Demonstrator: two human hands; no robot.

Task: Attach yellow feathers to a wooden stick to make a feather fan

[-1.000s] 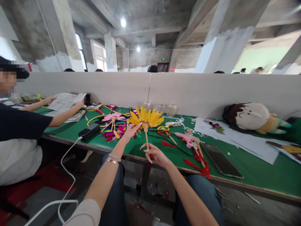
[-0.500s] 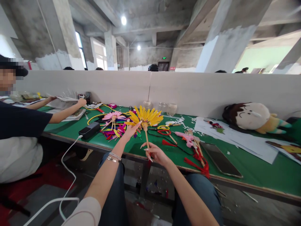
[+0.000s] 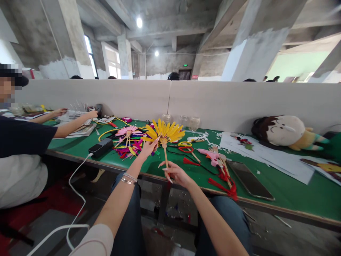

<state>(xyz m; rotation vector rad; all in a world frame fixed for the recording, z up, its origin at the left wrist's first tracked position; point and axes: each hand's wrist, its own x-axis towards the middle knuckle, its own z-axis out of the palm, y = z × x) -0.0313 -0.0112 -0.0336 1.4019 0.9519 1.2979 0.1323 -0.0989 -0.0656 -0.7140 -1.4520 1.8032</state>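
A yellow feather fan (image 3: 170, 132) with a wooden handle is held upright above the table's front edge. My right hand (image 3: 176, 173) is closed around the lower end of that handle. My left hand (image 3: 149, 146) reaches the base of the yellow feathers on their left side, its fingers pinching there. Behind and left of it lies a pink feather fan (image 3: 129, 131), on a heap of loose coloured feathers (image 3: 134, 147). Scissors with yellow and red handles (image 3: 185, 147) rest just right of the fan.
On the green table (image 3: 289, 201) are a pink glue gun (image 3: 211, 156), red tassels (image 3: 231, 188), a phone (image 3: 250, 180), paper sheets (image 3: 279, 161) and a plush doll (image 3: 286, 131). A black box (image 3: 100, 147) with a white cable stands left. A co-worker (image 3: 23, 138) handles papers.
Both of my hands and the yellow fan stay nearly still. The co-worker's hands and papers at the left have shifted slightly.
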